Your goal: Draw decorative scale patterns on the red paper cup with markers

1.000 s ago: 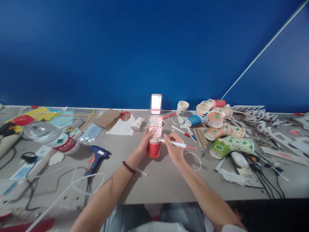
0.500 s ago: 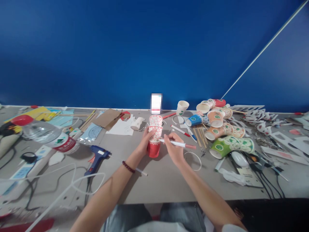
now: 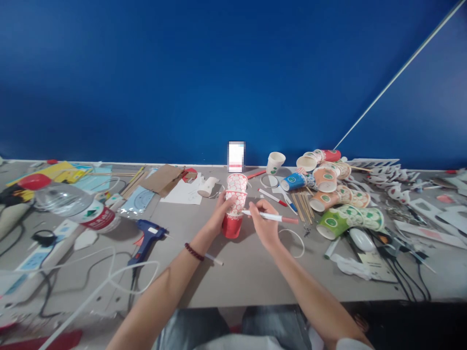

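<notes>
A stack of joined paper cups (image 3: 232, 226), white with a red scalloped pattern above and solid red at the bottom, stands in the middle of the table, tilted slightly. My left hand (image 3: 219, 214) is wrapped round its left side, thumb across the front. In my right hand (image 3: 263, 224) is a white marker (image 3: 270, 217) with a red end, pinched between the fingers. Its tip points left at the patterned cup wall; whether it touches cannot be made out. A blurred white phone-like screen (image 3: 237, 156) stands behind the stack.
On the left are a water bottle (image 3: 73, 204), a blue glue gun (image 3: 148, 238) and a power strip (image 3: 32, 262). Several decorated cups (image 3: 332, 222) lie to the right, near wooden sticks (image 3: 302, 206) and a white mouse (image 3: 361, 240). One white cup (image 3: 275, 163) stands behind.
The marker and my right hand have shifted very slightly to the right. The cup stack leans a touch more to the right at its top, still in my left hand.
</notes>
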### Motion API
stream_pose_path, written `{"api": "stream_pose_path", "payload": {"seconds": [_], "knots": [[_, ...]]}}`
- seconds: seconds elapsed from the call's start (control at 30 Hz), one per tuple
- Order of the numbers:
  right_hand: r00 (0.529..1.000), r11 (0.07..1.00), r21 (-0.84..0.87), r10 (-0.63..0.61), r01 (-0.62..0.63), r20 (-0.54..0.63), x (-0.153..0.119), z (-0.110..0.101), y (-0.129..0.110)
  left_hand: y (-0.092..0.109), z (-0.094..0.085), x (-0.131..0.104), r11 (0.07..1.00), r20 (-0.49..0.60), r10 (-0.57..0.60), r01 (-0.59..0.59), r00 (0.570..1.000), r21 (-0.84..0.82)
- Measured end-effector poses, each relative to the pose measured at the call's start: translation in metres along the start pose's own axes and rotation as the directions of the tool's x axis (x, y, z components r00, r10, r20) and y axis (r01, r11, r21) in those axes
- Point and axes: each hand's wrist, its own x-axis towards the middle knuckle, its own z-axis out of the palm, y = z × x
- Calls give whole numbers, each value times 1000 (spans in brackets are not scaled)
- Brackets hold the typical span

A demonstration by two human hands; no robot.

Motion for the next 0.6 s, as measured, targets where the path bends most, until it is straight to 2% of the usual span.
{"api": "stream_pose_path", "payload": {"seconds": [0.27,0.6], "knots": [[1000,1000,-25,-10,10,10,0,0,0,1,-1,-1,1000,-4,10,-10,1000,28],[996,998,-13,68,-68,53,1,-1,0,-3,-6,4,999,47,36,-37,998,17]]}}
